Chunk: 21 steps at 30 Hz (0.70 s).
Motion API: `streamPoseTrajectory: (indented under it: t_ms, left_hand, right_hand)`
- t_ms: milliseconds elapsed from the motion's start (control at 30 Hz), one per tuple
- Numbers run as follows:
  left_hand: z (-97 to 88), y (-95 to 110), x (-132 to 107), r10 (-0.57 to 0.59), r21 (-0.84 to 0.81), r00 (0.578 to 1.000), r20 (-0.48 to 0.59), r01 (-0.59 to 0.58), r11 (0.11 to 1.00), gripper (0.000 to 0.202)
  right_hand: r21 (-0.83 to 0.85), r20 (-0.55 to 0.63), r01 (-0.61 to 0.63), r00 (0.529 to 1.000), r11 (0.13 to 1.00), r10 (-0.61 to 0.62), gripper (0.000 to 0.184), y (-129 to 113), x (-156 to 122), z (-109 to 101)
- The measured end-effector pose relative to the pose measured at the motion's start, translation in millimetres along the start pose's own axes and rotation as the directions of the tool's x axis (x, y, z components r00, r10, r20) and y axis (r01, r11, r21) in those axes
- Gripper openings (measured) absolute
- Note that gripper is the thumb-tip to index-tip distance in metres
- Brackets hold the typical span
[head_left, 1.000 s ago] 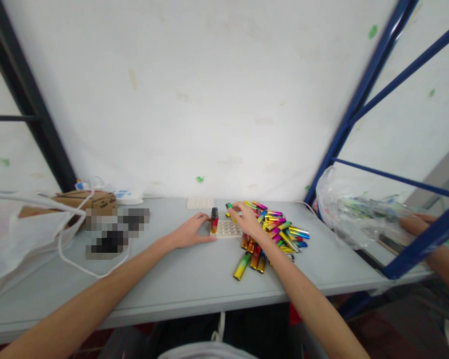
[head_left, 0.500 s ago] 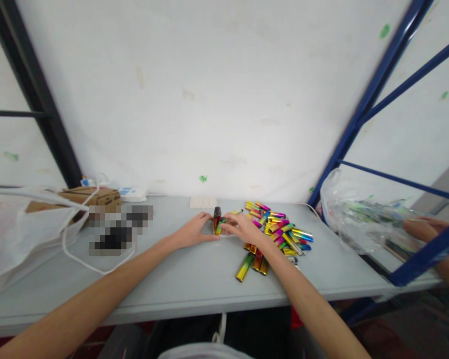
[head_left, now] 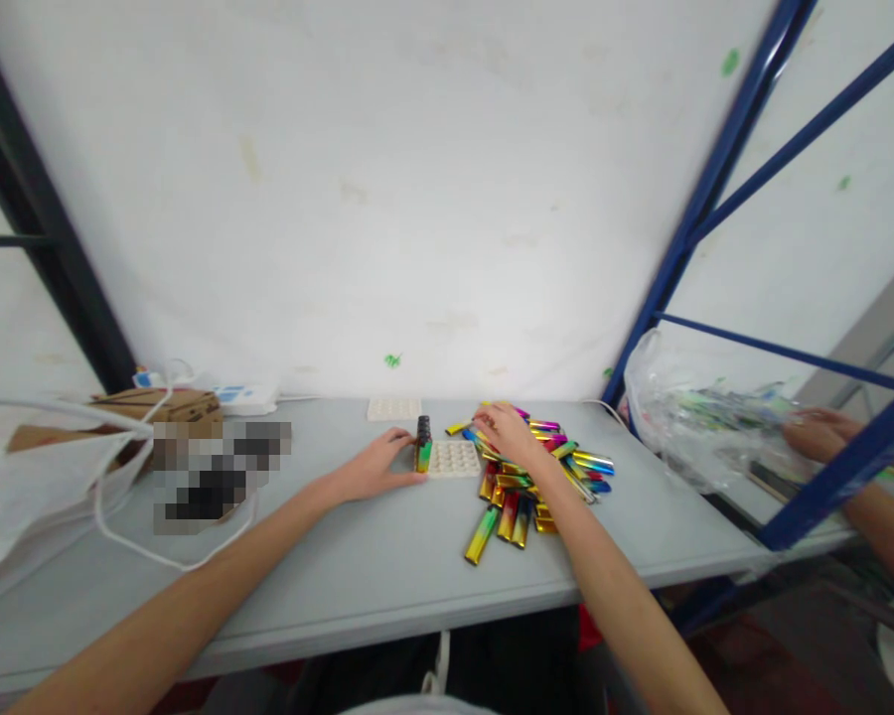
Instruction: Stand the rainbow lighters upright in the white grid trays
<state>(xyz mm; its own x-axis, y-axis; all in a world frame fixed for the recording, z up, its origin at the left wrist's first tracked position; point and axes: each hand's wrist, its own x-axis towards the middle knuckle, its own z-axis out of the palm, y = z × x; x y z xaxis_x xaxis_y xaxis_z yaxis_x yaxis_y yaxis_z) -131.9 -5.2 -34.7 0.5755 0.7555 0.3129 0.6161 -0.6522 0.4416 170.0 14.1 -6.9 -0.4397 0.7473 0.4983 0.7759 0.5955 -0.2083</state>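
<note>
A small white tray (head_left: 454, 460) with rows of round holes lies on the grey table. A row of shiny cigarette lighters (head_left: 423, 447) with black tops stands upright along its left edge. My left hand (head_left: 376, 465) grips that end, thumb at the near corner and fingers behind the lighters. To the right of the tray spreads a heap of loose metallic lighters (head_left: 518, 482) in gold, green, red, blue and pink. Over its far left part, my right hand (head_left: 508, 432) is lowered with bent fingers that look apart; the fingertips are partly hidden.
Another white tray (head_left: 393, 409) lies near the wall. At left are a white bag (head_left: 37, 497), a cardboard box (head_left: 164, 407), a white cable and a blurred-out patch. Blue rack posts (head_left: 715, 199) stand at right; beyond them are a clear plastic bag (head_left: 685, 427) and another person's hands (head_left: 826, 437).
My right hand has moved right, from the tray to the heap, and the lighter it held now stands in the tray. My left hand stays at the tray. The view has shifted slightly.
</note>
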Motion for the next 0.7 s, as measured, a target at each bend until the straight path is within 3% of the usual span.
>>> streamPoseTrajectory:
  t_ms: [100,200,500,700]
  left_hand:
    - [-5.9,-2,0,0.015,-0.022,0.999,0.046,-0.014,1.000,0.070]
    - [-11.3,-1,0,0.026,-0.044,0.998,0.063,-0.023,0.999,0.068]
    - [-16.5,3,-1,0.005,-0.049,0.998,0.070,-0.002,0.999,0.068]
    - [-13.0,1,-2,-0.011,-0.056,0.999,0.053,0.013,0.998,0.071]
  right_hand:
    - [-0.054,0.126,0.000,0.992,0.999,0.007,0.022,21,-5,5]
    - [-0.069,0.207,-0.004,0.978,0.998,0.019,0.023,25,-7,11]
    - [-0.160,0.099,-0.107,0.987,0.981,0.124,0.035,19,4,23]
    - [-0.170,0.228,0.049,0.974,0.984,-0.009,0.045,17,22,40]
